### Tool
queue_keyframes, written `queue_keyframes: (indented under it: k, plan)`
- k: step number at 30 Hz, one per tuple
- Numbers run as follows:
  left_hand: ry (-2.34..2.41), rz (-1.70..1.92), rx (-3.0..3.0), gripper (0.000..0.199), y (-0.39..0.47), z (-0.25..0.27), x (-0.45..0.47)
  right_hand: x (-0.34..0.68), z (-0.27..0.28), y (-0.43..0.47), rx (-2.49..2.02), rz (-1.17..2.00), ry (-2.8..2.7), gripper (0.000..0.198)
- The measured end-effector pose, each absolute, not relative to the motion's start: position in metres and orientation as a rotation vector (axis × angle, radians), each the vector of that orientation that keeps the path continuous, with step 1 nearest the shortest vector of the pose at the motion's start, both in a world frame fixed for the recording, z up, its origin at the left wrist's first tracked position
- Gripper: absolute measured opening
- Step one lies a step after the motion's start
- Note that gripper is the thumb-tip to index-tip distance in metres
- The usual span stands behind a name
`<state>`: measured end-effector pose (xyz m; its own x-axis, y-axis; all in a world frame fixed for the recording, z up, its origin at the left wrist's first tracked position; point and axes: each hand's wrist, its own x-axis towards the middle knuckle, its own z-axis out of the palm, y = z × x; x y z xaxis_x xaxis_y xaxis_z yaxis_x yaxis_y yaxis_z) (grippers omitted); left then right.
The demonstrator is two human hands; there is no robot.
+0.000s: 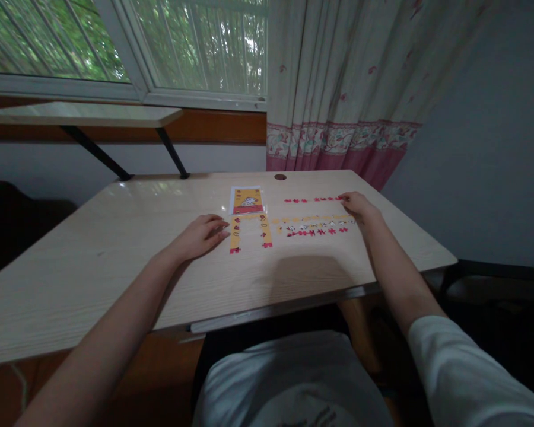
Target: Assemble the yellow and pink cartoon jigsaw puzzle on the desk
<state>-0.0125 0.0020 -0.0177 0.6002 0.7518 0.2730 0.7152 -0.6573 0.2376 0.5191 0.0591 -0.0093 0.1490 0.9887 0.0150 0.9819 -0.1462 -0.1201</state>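
The left hand [209,233] rested near the centre of the frame, loosely curved with thumb and fingers a little apart and nothing seen between them; its fingertips lay just beside the left strip of a partly joined jigsaw border [234,228], open at the bottom, below a picture card [248,201]. The right hand [356,204], right of centre, had its fingers drawn narrow at the right end of an upper row of red pieces [296,200]; at this size I could not tell whether they gripped a piece or only touched one. Below that row lay yellow and white pieces [314,225], then a lower row of red pieces [323,232].

The likeliest mishap, I judged, was the right wrist sweeping the right ends of the middle rows, since it hung close over them; a small inward slide of the left fingers could likewise push the border's strip out of line, the pieces being flat and seemingly light.

The table [115,255] ran broad toward the left of the frame, leaving the left hand ample room to back away; its right edge slanted down beyond the right forearm, its front edge crossed the lower middle near the person's lap, and the pieces lay well inside both.
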Motion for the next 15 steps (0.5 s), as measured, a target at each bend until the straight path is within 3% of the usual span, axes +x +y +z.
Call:
queue_keyframes:
  k: [15]
  plan:
    - [1.217, 0.551, 2.727, 0.067, 0.002, -0.017, -0.011, 0.504, -0.012, 0.046, -2.28, -0.079, -1.936, 0.043]
